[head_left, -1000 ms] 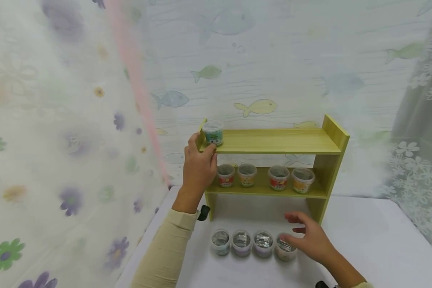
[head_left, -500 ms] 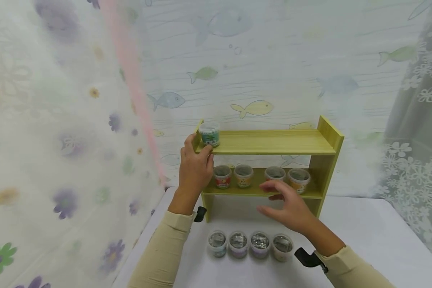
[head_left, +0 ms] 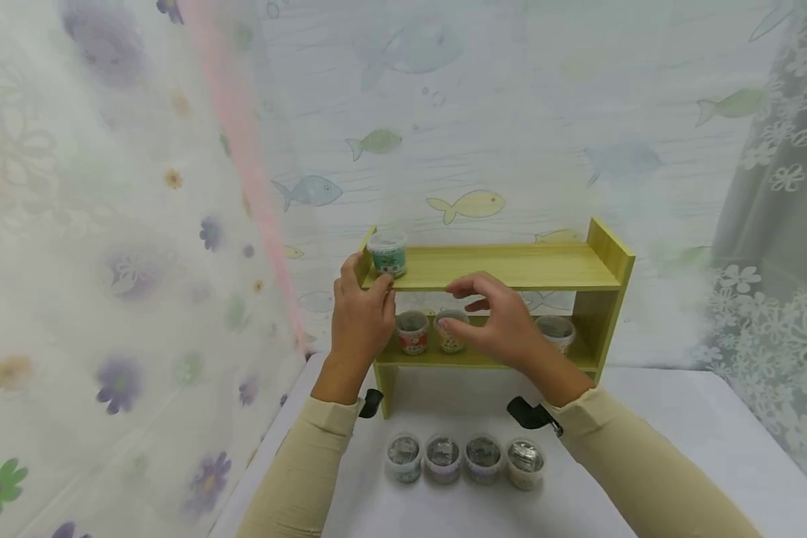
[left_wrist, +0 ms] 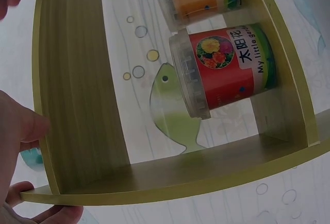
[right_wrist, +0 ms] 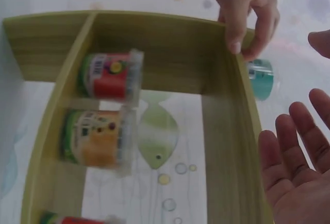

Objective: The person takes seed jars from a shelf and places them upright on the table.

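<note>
At the upper left corner of the yellow-green shelf (head_left: 504, 267), my left hand (head_left: 359, 323) grips the side panel and top board, thumb on the front edge. A teal-labelled cup (head_left: 388, 256) stands on the top board just above that thumb. My right hand (head_left: 501, 321) hangs in front of the shelf, fingers spread and empty. In the right wrist view, its palm (right_wrist: 301, 183) faces the shelf's top board. On the middle board a red-labelled cup (head_left: 413, 334) stands beside an orange-labelled cup (head_left: 447, 341), partly hidden by my right thumb.
Several foil-topped cups stand in a row on the white table (head_left: 659, 441) in front of the shelf, among them a leftmost one (head_left: 403, 457). Another orange-labelled cup (head_left: 555, 332) is on the middle board at the right. Patterned curtains hang behind and at the left.
My right hand has risen from beside the rightmost table cup, moving up and left to the shelf front. The left hand stays at the shelf corner. The view has shifted slightly.
</note>
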Tool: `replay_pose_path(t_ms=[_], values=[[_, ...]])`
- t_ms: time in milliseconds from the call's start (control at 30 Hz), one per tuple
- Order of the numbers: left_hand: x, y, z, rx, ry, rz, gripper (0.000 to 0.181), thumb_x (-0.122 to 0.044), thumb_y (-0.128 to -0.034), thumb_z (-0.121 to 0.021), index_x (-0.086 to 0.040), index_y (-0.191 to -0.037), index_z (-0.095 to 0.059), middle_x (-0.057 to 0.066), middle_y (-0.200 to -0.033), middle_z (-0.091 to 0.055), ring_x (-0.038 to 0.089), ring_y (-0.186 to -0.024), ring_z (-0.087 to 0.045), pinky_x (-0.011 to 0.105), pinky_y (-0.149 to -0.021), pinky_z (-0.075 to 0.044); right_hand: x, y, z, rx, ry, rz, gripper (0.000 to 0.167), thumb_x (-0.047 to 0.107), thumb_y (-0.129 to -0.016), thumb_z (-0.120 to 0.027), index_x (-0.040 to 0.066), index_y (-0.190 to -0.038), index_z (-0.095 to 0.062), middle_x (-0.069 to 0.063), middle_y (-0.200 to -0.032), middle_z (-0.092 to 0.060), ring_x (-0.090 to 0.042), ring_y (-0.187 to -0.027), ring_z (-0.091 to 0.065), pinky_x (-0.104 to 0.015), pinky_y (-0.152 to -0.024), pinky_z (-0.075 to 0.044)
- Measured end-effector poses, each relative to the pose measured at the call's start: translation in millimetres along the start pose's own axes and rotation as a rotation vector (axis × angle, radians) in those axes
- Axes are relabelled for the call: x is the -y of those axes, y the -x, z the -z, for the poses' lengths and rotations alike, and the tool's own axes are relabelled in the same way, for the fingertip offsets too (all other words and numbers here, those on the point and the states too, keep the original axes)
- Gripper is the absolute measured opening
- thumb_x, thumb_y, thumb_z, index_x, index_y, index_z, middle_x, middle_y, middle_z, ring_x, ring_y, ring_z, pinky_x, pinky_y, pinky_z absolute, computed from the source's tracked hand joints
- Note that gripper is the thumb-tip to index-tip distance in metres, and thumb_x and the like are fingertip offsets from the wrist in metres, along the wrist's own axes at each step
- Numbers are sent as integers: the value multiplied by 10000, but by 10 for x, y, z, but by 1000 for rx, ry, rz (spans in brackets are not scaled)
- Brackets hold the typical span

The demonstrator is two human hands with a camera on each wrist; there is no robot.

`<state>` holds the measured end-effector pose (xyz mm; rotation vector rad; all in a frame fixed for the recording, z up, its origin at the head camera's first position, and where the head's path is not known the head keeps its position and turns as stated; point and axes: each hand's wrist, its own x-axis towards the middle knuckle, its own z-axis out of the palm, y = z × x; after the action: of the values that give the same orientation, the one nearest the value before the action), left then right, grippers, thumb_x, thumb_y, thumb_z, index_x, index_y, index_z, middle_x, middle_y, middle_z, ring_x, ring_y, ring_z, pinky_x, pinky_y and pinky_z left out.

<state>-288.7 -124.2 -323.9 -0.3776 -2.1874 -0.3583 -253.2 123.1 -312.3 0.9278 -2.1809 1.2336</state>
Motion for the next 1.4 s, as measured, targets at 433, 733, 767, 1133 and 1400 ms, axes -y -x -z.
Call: replay_pose_path(t_ms=[433,733,767,1133,1400], values=[[-7,-5,7,24,-2,19,206,-243,-1017,-649,-164,-1188,-732,212,-1573,-314,432,-1109,-508,519,-853,-557,173,-621,-178,41,-107,-321,576,409,-881,-822,203,-1366,-588,2,-1404,-585,-281,-1290,-585,-476,-1026,-532],[-20,-6,43,45,-9,28,244,-238,-1021,-643,-167,-1238,-728,214,-1575,-298,424,-1110,-498,514,-853,-553,91,-1014,-308,94,-155,-404,752,484,-861,-823,219,-1481,-489,-31,-1530,-498,-264,-1416,-506,-502,-1075,-507],[-19,-9,43,41,-7,26,242,-236,-1018,-646,-165,-1234,-730,215,-1572,-302,424,-1108,-499,514,-854,-552,84,-1048,-317,95,-170,-409,764,485,-863,-822,225,-1494,-479,-25,-1538,-491,-266,-1424,-502,-504,-1077,-506],[2,13,-7,9,-5,-7,204,-231,-1003,-662,-158,-1171,-750,230,-1549,-345,431,-1086,-516,509,-812,-565,-52,-1169,-413,120,-299,-480,861,600,-826,-807,308,-1554,-451,-37,-1550,-515,-234,-1421,-500,-503,-1103,-481],[6,-15,3,-11,-6,-27,202,-243,-1010,-657,-161,-1173,-744,238,-1536,-346,431,-1103,-504,510,-842,-542,-27,-1215,-455,135,-225,-476,778,572,-868,-780,316,-1540,-484,-46,-1493,-581,-213,-1382,-552,-467,-1086,-502]])
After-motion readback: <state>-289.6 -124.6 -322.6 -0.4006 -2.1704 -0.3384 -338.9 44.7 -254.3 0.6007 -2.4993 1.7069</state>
